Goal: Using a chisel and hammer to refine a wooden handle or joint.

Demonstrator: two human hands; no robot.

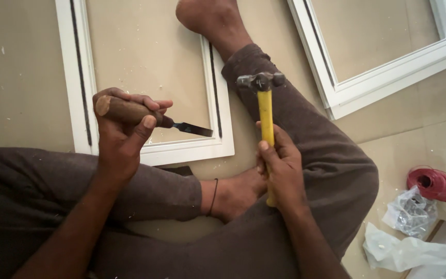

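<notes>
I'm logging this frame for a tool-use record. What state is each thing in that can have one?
left hand: closed around the chisel's wooden handle
chisel: held, blade tip over the white frame's rail
right hand: gripping the hammer's handle
hammer: held upright, head raised
white frame: lying flat on the floor
second frame: lying flat, untouched
red twine spool: on its side
clear plastic bag: crumpled
</notes>
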